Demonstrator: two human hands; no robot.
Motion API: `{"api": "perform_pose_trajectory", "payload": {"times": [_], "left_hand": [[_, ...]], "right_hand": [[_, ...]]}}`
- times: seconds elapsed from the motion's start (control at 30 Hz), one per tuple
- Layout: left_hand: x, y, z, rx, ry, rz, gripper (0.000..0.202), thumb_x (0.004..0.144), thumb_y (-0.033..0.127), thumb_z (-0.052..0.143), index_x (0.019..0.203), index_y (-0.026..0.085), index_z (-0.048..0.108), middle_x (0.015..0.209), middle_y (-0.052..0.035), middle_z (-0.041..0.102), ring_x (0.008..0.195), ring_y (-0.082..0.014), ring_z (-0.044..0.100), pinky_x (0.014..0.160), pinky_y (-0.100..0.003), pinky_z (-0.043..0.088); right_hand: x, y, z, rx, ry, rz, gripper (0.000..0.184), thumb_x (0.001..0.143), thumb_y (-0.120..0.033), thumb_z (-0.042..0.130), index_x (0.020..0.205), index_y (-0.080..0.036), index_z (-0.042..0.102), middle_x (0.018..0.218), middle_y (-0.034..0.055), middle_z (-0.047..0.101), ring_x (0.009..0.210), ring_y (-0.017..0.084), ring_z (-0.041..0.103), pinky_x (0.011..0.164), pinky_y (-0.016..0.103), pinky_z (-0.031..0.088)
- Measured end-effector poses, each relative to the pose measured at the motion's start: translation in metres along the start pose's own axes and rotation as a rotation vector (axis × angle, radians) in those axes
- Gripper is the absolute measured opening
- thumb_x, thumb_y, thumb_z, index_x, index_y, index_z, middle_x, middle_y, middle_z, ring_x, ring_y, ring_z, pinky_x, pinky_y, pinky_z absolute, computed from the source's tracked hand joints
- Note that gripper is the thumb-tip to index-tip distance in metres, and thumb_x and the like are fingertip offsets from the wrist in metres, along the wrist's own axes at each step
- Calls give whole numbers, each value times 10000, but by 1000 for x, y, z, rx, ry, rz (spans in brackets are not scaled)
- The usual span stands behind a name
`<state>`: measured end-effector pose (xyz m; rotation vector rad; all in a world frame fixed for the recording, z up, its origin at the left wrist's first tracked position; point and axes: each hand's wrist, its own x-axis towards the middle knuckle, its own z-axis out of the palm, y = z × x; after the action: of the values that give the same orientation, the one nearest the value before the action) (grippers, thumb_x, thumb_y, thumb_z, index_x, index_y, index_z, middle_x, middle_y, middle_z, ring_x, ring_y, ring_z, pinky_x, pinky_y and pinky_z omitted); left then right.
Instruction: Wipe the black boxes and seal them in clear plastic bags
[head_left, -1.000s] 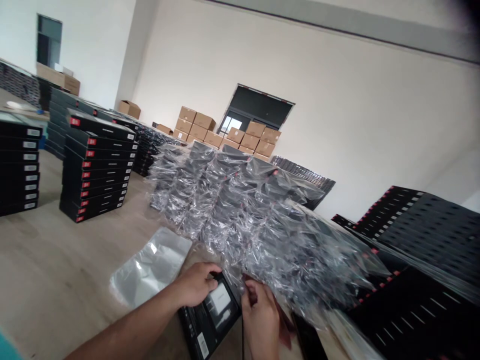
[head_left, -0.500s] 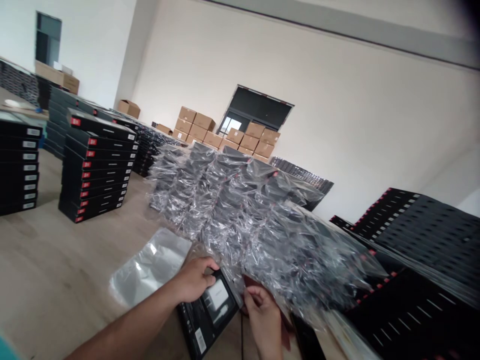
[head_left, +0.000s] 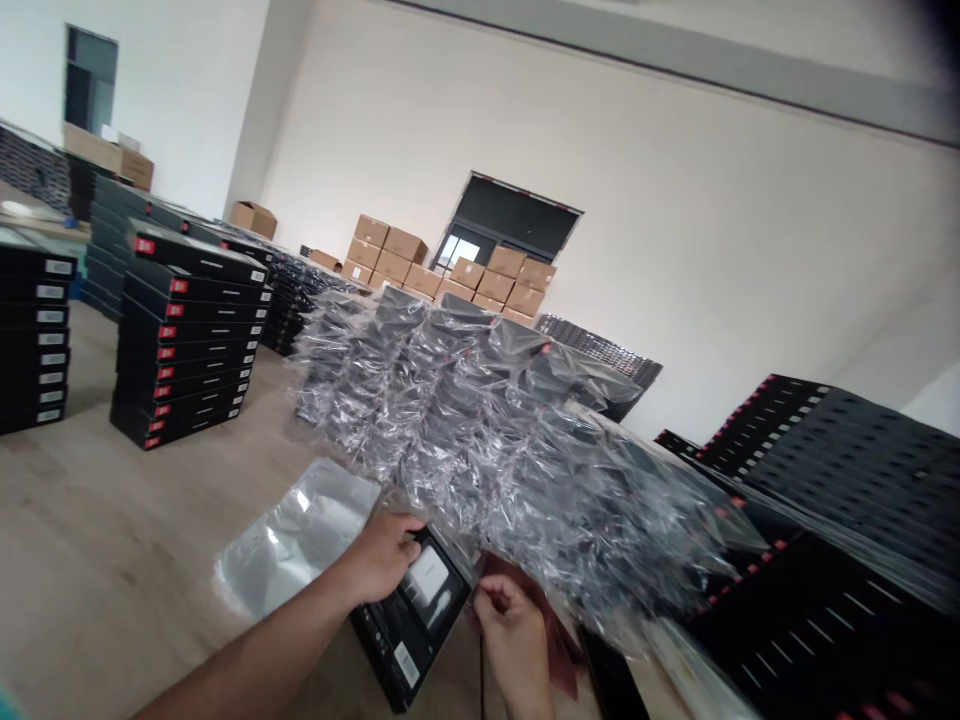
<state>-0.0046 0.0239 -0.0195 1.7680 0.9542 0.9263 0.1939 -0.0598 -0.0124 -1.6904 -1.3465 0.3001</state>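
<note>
My left hand (head_left: 382, 557) grips the upper corner of a flat black box (head_left: 411, 625), which has a white label and a pale panel on its face. My right hand (head_left: 512, 640) sits to the box's right, thumb and fingers pinched on the edge of a dark red sheet (head_left: 551, 640). Above both hands, a large heap of black boxes in clear plastic bags (head_left: 510, 450) presses close. A silver-grey flat bag (head_left: 296, 535) lies left of my left hand, partly under my wrist.
The pale wooden table (head_left: 112, 520) carries stacks of black boxes with red tags (head_left: 184, 340) at left. More black boxes (head_left: 817, 630) lie at right. Cardboard cartons (head_left: 450, 260) stand along the far white wall.
My right hand has moved left, closer to the black box. The box and my left hand have shifted slightly down and left, and the whole view has tilted a little.
</note>
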Motion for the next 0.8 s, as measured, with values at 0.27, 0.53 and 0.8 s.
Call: {"api": "perform_pose_trajectory", "payload": {"times": [0.27,0.53,0.8], "left_hand": [[-1,2,1,-31,20,-20,476,792,215,481,1240,128,617,1299,-98,591,1231,-250,519,1077,-349,343],[4,1,-1,-100,57,11,404,812,238,484,1170,127,634,1179,-97,661,1097,-236,597,967,-318,415],[-8,20,13,-336,101,227,166,834,298,544,965,203,579,1017,-49,671,949,-191,614,858,-296,458]], "right_hand": [[-2,-9,-2,14,151,-138,233,721,-410,596,684,-192,670,653,20,676,599,185,626,615,261,500],[-5,-17,0,118,34,-128,273,718,-462,651,697,-190,674,679,15,674,659,186,611,653,264,482],[-6,-23,-2,725,8,154,327,710,-514,708,725,-226,553,617,-47,597,542,136,547,539,240,451]]}}
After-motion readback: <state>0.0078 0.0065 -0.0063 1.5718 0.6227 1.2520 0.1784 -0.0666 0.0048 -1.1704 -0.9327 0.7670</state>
